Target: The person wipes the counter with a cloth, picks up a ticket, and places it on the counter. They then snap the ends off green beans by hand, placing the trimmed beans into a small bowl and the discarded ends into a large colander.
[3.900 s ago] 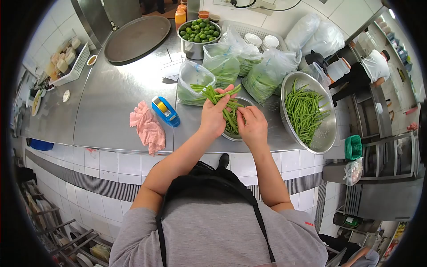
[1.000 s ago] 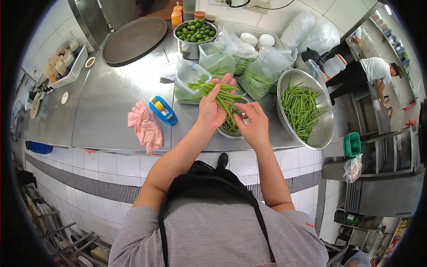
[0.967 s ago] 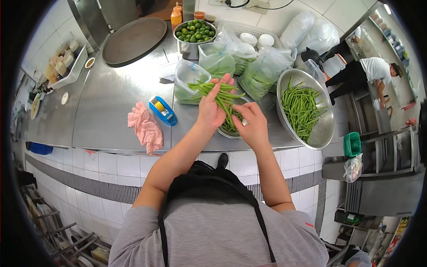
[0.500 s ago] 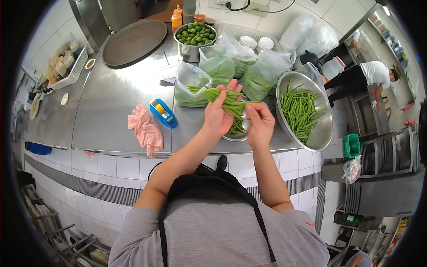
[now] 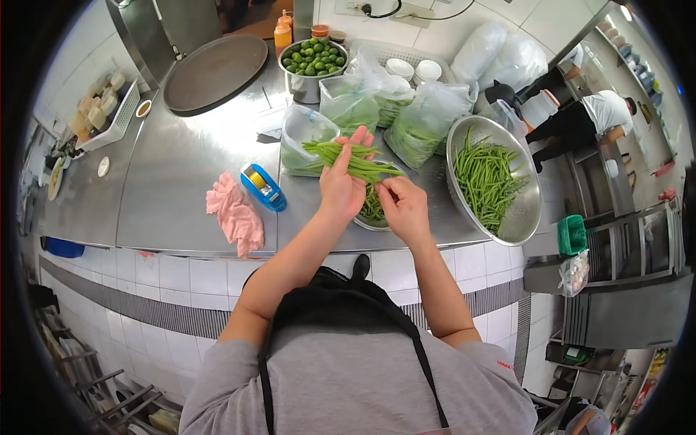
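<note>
Green beans (image 5: 355, 164) lie bunched in the left hand (image 5: 341, 187), held under its thumb, above a metal bowl (image 5: 371, 228). The right hand (image 5: 403, 208) keeps narrow fingers near the bean ends; I cannot tell whether they grip. Red lettering (image 5: 505, 365) is unreadable. Plastic bags (image 5: 424, 125) and a colander (image 5: 528, 212) stand around.

Both arms (image 5: 444, 290) over worktop (image 5: 181, 196) near edge. Left hand (image 5: 344, 180) palm up, fingers curled; right hand (image 5: 404, 209) lower, fingers bent.
</note>
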Demonstrator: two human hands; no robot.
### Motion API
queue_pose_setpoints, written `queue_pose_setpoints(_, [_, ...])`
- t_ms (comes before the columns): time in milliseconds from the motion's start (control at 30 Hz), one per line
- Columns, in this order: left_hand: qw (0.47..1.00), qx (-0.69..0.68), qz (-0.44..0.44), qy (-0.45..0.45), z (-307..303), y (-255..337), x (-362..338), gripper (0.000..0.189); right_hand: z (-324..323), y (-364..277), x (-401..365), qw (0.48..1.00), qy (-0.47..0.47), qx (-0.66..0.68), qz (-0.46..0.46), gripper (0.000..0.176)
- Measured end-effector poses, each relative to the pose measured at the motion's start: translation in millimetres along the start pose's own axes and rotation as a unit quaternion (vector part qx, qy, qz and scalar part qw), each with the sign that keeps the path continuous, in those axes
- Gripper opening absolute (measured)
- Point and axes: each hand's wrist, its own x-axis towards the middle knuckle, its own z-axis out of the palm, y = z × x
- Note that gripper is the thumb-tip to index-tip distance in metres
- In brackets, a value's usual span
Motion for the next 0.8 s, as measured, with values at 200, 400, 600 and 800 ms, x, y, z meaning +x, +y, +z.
queue_pose_setpoints(200, [1.000,-0.019,0.008,-0.006,5,-4,-11,0.012,6,13,4,0.779,0.131,0.563,0.245,0.009])
queue_pose_setpoints(400, [0.999,-0.008,0.014,-0.033,-9,5,-1,0.013,-4,15,-5,0.976,0.017,0.154,0.151,0.006])
queue_pose_setpoints(600, [0.995,0.054,0.034,-0.076,-5,0,-2,0.012,2,13,2,0.949,0.026,0.265,0.168,0.008])
queue_pose_setpoints(800, [0.997,-0.032,-0.050,-0.043,-6,0,4,0.010,4,10,-2,0.859,-0.024,0.481,0.176,0.007])
